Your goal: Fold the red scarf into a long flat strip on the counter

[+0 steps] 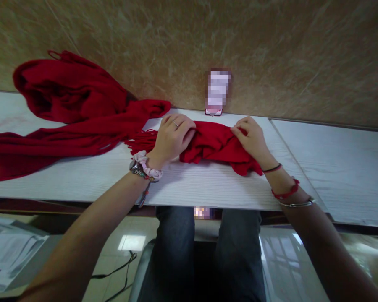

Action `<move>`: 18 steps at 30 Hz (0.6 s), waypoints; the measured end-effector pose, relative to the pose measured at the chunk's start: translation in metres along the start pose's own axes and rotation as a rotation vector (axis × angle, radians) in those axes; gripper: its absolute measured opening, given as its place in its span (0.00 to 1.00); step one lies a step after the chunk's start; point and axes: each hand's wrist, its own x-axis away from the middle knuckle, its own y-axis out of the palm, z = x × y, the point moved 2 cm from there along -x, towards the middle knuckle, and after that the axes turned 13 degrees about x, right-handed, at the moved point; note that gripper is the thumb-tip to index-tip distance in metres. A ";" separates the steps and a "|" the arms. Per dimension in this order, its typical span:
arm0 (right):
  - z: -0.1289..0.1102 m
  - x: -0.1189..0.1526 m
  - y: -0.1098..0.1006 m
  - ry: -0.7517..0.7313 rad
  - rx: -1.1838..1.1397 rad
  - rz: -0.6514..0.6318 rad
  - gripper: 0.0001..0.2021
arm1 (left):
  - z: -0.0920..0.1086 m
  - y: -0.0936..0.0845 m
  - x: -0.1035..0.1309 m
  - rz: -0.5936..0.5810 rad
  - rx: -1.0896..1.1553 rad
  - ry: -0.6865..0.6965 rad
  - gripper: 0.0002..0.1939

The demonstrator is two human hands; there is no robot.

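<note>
A bunched red cloth with fringe at its left end lies on the white wood-grain table in front of me. My left hand is closed on its upper left part, fingers curled, a ring on one finger. At the cloth's upper right edge, my right hand pinches the fabric between thumb and fingers. A larger heap of red fabric rests at the left against the wall, with a long flap stretched toward the table's left edge.
A phone leans upright on the brown marbled wall behind the cloth. Below the table at the lower left is a box with papers. Dark cords lie on the tiled floor.
</note>
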 end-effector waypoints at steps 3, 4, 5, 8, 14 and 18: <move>0.001 0.002 0.003 -0.001 0.147 0.030 0.06 | -0.012 0.008 0.002 -0.088 -0.052 -0.155 0.06; -0.003 0.003 0.001 -0.029 0.163 0.042 0.05 | -0.014 0.010 0.002 -0.115 -0.056 -0.182 0.07; -0.008 0.004 -0.003 -0.074 0.168 0.047 0.04 | -0.016 0.011 0.003 -0.136 -0.054 -0.202 0.07; -0.030 0.006 -0.017 -0.268 0.142 -0.023 0.05 | -0.019 0.012 0.004 -0.162 -0.033 -0.237 0.07; -0.050 0.009 -0.023 -0.520 0.210 -0.310 0.12 | -0.023 0.010 0.004 -0.098 -0.001 -0.261 0.07; -0.046 0.006 -0.020 -0.491 0.206 -0.297 0.06 | -0.027 0.009 0.005 -0.045 0.025 -0.257 0.08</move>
